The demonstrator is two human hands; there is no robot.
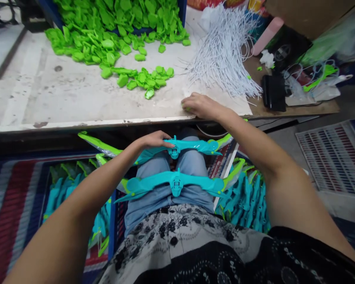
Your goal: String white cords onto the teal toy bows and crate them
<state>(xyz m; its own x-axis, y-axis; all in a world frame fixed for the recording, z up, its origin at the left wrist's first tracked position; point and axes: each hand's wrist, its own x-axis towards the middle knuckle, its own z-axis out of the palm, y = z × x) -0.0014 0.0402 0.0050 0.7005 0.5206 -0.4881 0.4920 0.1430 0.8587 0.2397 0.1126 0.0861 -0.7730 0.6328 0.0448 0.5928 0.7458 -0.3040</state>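
Observation:
Two teal toy bows with green tips lie across my lap. My left hand (155, 140) rests on the farther teal bow (192, 146), its fingers curled over the bow's left limb near the centre grip. The nearer teal bow (177, 182) lies untouched closer to my body. My right hand (199, 105) is up on the edge of the white table (47, 98), knuckles up and fingers pressed down on a small green plastic piece (185, 107) that is mostly hidden under them.
Heaps of green plastic pieces (112, 35) cover the table's far side, with a smaller cluster (144, 79) nearer. A bundle of white cords (225, 55) lies at the right. Stacks of teal bows sit low at my left (62, 193) and right (248, 197).

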